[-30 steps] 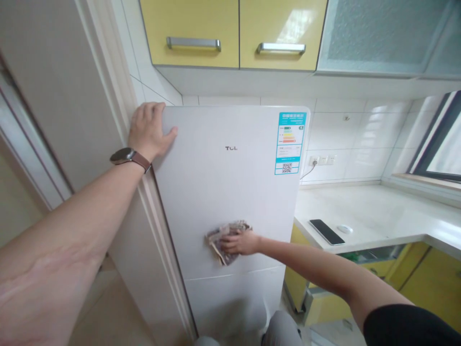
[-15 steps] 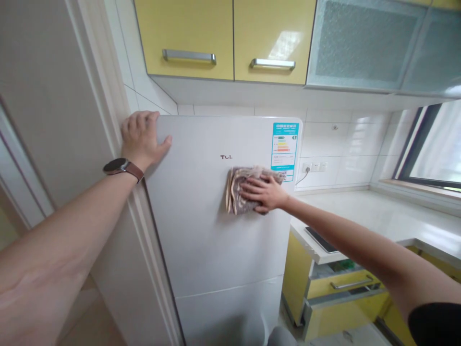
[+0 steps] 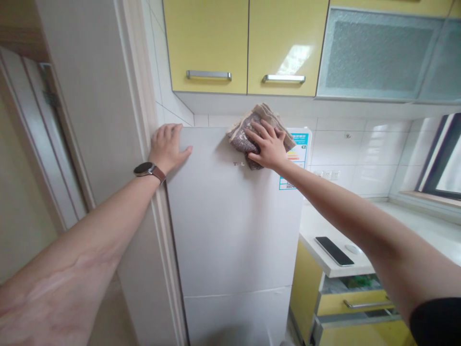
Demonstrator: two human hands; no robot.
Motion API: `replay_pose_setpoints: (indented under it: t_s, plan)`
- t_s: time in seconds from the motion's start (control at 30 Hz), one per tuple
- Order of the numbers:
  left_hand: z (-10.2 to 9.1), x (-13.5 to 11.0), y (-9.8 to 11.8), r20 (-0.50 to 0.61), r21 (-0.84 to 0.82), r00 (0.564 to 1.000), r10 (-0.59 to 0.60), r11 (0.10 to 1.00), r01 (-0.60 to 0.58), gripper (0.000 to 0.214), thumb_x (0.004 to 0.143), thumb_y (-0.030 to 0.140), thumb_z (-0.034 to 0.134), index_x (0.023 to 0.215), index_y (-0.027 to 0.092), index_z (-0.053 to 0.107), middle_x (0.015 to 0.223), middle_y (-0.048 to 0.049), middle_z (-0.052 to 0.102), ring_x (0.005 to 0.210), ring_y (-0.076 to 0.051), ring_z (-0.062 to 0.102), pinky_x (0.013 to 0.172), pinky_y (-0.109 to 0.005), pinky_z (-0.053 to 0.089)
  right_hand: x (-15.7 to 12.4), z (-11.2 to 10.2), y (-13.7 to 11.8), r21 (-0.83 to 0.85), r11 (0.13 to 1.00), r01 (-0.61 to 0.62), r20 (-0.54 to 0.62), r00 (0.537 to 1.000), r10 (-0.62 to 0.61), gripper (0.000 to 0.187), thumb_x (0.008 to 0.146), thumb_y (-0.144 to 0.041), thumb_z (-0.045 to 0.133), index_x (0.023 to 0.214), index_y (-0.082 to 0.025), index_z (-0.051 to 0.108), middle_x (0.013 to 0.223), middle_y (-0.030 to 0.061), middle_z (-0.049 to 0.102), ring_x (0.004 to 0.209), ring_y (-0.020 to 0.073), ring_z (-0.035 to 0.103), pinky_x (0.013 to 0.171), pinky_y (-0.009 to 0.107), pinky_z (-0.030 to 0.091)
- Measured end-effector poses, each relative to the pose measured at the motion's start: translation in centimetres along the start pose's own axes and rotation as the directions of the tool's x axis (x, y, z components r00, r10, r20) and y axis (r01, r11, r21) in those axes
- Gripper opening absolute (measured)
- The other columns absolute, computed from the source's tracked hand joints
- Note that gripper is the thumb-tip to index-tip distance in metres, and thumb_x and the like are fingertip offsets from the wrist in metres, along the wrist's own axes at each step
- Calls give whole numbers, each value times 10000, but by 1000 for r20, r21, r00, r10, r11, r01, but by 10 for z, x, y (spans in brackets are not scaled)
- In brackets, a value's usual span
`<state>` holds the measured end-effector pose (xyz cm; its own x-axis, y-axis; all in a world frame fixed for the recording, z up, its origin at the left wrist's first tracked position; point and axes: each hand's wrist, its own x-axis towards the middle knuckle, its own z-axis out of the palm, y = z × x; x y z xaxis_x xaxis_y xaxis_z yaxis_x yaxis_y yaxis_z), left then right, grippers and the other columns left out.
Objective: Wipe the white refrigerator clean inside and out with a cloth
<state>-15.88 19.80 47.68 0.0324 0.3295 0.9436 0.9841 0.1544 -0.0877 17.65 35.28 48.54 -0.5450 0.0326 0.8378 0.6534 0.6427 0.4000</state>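
A grey-white refrigerator stands in front of me. My left hand, with a watch on the wrist, rests on its upper left corner with fingers stretched and holds nothing. My right hand presses a folded brown and beige cleaning cloth to the top of the door, its fingers spread over it. The cloth's upper part rises past the door's top edge. Part of the logo and of the blue energy label is covered by the cloth and hand.
Yellow wall cabinets hang above the refrigerator. A door frame borders it on the left. At the right, a black phone-like slab lies on the white countertop, above partly pulled-out yellow drawers.
My right hand has moved up the door with the cloth, from below the logo to the top edge. The cloth has tilted. My left hand stays on the corner while the view shifts slightly.
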Motion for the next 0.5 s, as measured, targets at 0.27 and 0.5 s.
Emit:
replay_pose_setpoints:
  t_s: [0.27,0.5]
  plan:
    - [9,4,-10,-45,-113,999,19,993,-24,641,950,443,527,1535,181,490,1553,-163,519,1487,-372,409,1258,-537,290,41,5,-81,139,982,128,66,988,-138,794,879,-437,687,1624,-343,427,1736,89,296,1586,471,154,1159,764,196]
    - [-5,17,-17,-35,-250,998,48,967,-55,532,972,412,473,1444,185,564,1452,-144,617,1392,-314,527,1229,-515,371,61,18,-115,223,943,248,92,957,-274,778,846,-384,727,1583,-320,484,1725,100,321,1594,439,169,1193,749,186]
